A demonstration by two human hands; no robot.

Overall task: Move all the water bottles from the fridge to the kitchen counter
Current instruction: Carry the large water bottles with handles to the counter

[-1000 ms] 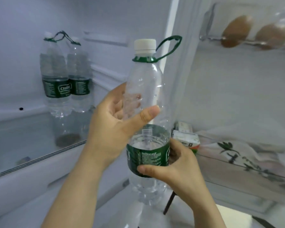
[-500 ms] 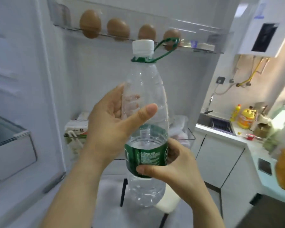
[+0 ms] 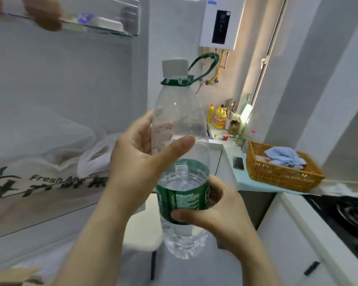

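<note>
A clear water bottle (image 3: 180, 120) with a white cap, a green carry loop and a green label is upright in front of me, about half full. My left hand (image 3: 141, 159) grips its upper body, thumb across the front. My right hand (image 3: 219, 211) grips it lower, around the green label. The open fridge door (image 3: 70, 79) fills the left side. The kitchen counter (image 3: 254, 185) runs along the right, beyond the bottle. The fridge's inner shelves are out of view.
A wicker basket (image 3: 281, 174) holding a blue cloth stands on the counter, with a phone (image 3: 238, 163) beside it. Yellow bottles (image 3: 219, 118) stand farther back. A black stove (image 3: 347, 215) lies at the right. A stool (image 3: 141, 234) stands below the bottle. Door shelves hold eggs and bags.
The view has swung right, away from the fridge interior and its two bottles, past the door toward the counter. Both hands keep the same grip on the bottle.
</note>
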